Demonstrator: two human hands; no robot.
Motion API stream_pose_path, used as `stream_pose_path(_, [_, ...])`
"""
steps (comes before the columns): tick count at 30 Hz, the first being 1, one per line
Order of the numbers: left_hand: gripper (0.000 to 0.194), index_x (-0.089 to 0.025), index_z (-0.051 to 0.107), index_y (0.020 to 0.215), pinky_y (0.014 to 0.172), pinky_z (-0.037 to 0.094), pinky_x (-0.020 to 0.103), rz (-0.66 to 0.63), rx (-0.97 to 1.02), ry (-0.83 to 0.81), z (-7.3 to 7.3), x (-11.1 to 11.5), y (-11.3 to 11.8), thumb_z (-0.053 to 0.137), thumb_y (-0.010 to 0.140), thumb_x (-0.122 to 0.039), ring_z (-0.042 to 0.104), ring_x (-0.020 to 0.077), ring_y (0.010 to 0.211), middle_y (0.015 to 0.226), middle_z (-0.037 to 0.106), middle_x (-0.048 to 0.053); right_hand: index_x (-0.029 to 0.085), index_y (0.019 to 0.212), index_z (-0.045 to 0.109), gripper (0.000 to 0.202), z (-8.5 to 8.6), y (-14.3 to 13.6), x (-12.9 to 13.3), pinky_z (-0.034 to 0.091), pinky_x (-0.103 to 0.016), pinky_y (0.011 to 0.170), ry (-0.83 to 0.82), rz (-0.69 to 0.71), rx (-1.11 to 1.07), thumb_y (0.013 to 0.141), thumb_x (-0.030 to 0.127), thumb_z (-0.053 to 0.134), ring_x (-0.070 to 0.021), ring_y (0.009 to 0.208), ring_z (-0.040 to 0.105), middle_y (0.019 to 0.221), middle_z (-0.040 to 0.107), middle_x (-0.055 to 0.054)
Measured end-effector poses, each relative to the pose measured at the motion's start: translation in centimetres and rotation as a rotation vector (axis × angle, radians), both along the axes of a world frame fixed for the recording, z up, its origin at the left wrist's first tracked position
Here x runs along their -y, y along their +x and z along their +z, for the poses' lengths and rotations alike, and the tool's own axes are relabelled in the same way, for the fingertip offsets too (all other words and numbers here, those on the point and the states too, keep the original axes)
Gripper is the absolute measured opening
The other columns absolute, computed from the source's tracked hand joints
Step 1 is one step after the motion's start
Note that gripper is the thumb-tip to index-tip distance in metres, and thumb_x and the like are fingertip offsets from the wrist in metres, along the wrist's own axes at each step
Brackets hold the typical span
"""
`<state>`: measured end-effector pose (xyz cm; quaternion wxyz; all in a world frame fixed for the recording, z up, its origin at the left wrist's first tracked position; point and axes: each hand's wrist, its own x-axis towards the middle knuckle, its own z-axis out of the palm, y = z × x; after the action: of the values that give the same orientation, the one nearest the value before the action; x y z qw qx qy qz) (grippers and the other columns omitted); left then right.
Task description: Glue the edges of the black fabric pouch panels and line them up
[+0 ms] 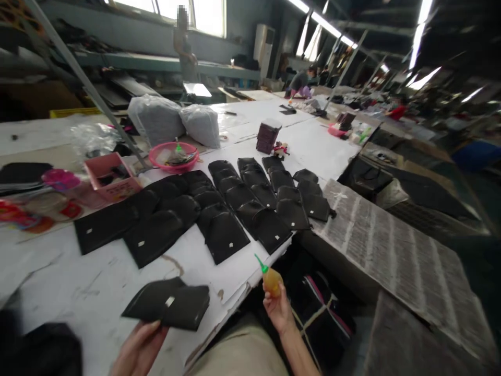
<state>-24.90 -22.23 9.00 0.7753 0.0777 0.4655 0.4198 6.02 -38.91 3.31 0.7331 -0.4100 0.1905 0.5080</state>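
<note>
My left hand (141,345) pinches the near edge of a black flat piece (188,303) that looks like leather or fabric. A small white tag shows on that piece, which is held just over the white table (97,292). In my right hand (278,308), beyond the table's near edge, is a squeeze bottle (273,282) of amber liquid with a green nozzle pointing up and left. Overlapping rows of similar black pieces (223,235) lie on the table ahead, the front ones each showing a white tag.
Left of the rows stand a pink box (111,177) and a pink basin (174,156). Behind are stuffed plastic bags (156,120) and a dark stack (268,136). A metal pole (86,83) rises at left. A striped grey board (391,256) lies right. Other people work farther back.
</note>
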Motion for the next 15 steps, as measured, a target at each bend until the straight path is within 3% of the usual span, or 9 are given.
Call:
stream_pose_path(2, [0.072, -0.02, 0.068, 0.123, 0.077, 0.061, 0.025, 0.071, -0.07, -0.018, 0.4, 0.8, 0.0, 0.08, 0.054, -0.001, 0.073, 0.0245, 0.095, 0.106, 0.077, 0.005, 0.022, 0.095, 0.074, 0.048, 0.0, 1.2, 0.4, 0.05, -0.016, 0.051, 0.01, -0.02, 0.003, 0.056, 0.04, 0.096, -0.0091, 0.06, 0.065, 0.087, 0.079, -0.004])
stream_pose_path(4, [0.071, -0.018, 0.069, 0.121, 0.078, 0.061, 0.027, 0.081, -0.071, 0.019, 0.9, 0.8, 1.2, 0.08, 0.052, -0.004, 0.073, 0.0253, 0.094, 0.106, 0.077, 0.006, 0.023, 0.096, 0.074, 0.045, -0.5, 2.4, 0.8, 0.051, -0.018, 0.049, 0.002, -0.004, 0.001, 0.06, 0.04, 0.094, -0.0096, 0.059, 0.064, 0.089, 0.079, -0.003])
stream_pose_path(9, [0.061, -0.017, 0.072, 0.11, 0.076, 0.059, 0.027, 0.05, 0.013, 0.13, 2.0, -0.1, 6.6, 0.081, 0.051, -0.004, 0.072, 0.0208, 0.085, 0.098, 0.078, 0.006, 0.025, 0.099, 0.072, 0.043, -1.8, 4.9, 1.9, 0.051, -0.019, 0.05, 0.011, 0.031, 0.02, 0.065, 0.042, 0.09, -0.0099, 0.06, 0.064, 0.091, 0.078, -0.003])
stream_pose_path(15, [0.048, -0.019, 0.072, 0.095, 0.075, 0.056, 0.023, 0.083, 0.095, 0.172, 1.6, -1.9, 13.2, 0.077, 0.051, 0.0, 0.069, 0.0133, 0.077, 0.087, 0.077, 0.0, 0.023, 0.103, 0.071, 0.039, -2.1, 6.9, 2.5, 0.05, -0.019, 0.048, 0.005, 0.051, 0.01, 0.071, 0.042, 0.084, -0.0094, 0.059, 0.061, 0.093, 0.077, -0.005])
